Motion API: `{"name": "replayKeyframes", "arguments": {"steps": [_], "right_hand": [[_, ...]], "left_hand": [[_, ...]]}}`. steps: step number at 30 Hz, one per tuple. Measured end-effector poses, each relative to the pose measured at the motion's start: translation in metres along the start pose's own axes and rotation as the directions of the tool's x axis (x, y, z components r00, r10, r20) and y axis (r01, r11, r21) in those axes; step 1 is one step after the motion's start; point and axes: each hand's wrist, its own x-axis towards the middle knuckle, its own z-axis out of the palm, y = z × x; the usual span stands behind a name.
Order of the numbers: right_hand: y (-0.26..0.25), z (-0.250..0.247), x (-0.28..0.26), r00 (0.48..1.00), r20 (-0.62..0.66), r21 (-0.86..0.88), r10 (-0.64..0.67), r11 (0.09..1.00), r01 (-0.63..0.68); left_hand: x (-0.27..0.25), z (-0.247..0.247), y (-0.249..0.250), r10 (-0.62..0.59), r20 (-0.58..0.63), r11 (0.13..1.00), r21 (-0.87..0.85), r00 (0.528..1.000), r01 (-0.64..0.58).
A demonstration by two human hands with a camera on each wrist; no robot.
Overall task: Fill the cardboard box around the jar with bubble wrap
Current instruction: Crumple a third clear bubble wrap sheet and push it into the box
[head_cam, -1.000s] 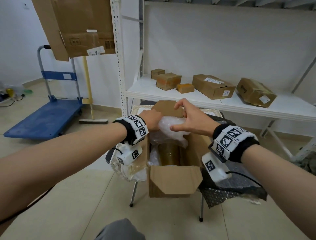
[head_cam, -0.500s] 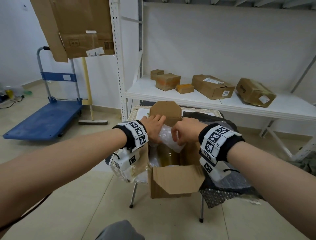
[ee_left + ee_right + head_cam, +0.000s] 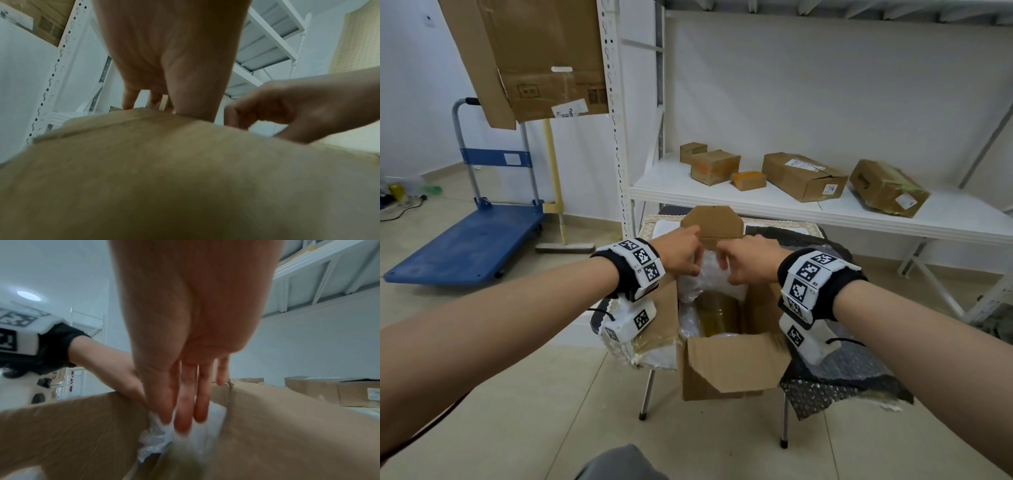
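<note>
Both hands have come closer together over the far end of the cardboard box (image 3: 726,370) since a second ago. Inside it the jar (image 3: 719,313) stands near the middle, with bubble wrap (image 3: 709,281) bunched at its 12 o'clock side. The right hand (image 3: 748,262) presses the wad down with nearly straight fingers (image 3: 182,412); the left hand (image 3: 681,255) seems to pinch it, fingers curled. A hard push could tip the jar toward 6 o'clock, or slide the box off the chair (image 3: 866,366).
</note>
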Motion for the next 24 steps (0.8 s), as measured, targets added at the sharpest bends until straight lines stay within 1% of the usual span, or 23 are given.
{"name": "replayKeyframes", "arguments": {"steps": [2,3,4,6,9,11,12,13,15,17,20,22,24], "right_hand": [[-0.003,0.002,-0.002,0.989,0.148,0.009,-0.028,1.000,0.027],[-0.005,0.002,-0.002,0.980,0.197,0.006,-0.031,1.000,0.030],[-0.006,0.002,-0.003,0.975,0.218,0.002,-0.031,0.999,0.032],[-0.007,0.001,-0.002,0.977,0.214,-0.019,-0.021,0.999,0.026],[-0.005,0.007,0.000,0.966,0.256,-0.114,0.034,0.993,-0.005],[-0.004,0.012,0.002,0.953,0.295,-0.197,0.073,0.980,-0.014],[-0.004,0.014,0.004,0.948,0.307,-0.226,0.083,0.974,-0.012],[-0.003,0.015,0.005,0.945,0.315,-0.244,0.093,0.970,-0.014],[-0.004,0.015,0.005,0.941,0.321,-0.258,0.107,0.966,-0.021],[-0.006,0.013,0.005,0.939,0.328,-0.265,0.101,0.964,-0.011],[-0.008,0.012,0.005,0.927,0.364,-0.245,0.088,0.970,0.004],[-0.010,0.011,0.006,0.926,0.369,-0.240,0.078,0.971,0.014],[-0.010,0.012,0.006,0.927,0.368,-0.247,0.078,0.969,0.017]], "left_hand": [[0.001,0.001,0.001,-0.011,0.089,1.000,0.027,0.996,0.009],[0.001,0.002,0.003,-0.023,0.131,0.999,0.036,0.991,0.018],[0.001,0.003,0.005,-0.038,0.172,0.998,0.056,0.984,0.029],[0.003,0.005,0.005,-0.073,0.238,0.993,0.107,0.968,0.049],[0.006,0.002,0.004,-0.085,0.283,0.991,0.125,0.955,0.051],[0.008,0.000,0.007,-0.042,0.291,0.986,0.164,0.956,-0.007],[0.007,-0.001,0.010,-0.019,0.288,0.975,0.219,0.957,-0.046],[0.007,-0.001,0.013,-0.002,0.283,0.958,0.275,0.959,-0.079],[0.005,-0.003,0.019,0.004,0.320,0.937,0.330,0.948,-0.115],[0.003,-0.005,0.023,-0.020,0.403,0.932,0.339,0.915,-0.129],[0.002,-0.003,0.025,-0.118,0.516,0.925,0.369,0.848,-0.096],[0.004,0.000,0.026,-0.196,0.554,0.887,0.453,0.809,-0.095],[0.004,0.007,0.024,-0.250,0.555,0.858,0.506,0.794,-0.084]]}}
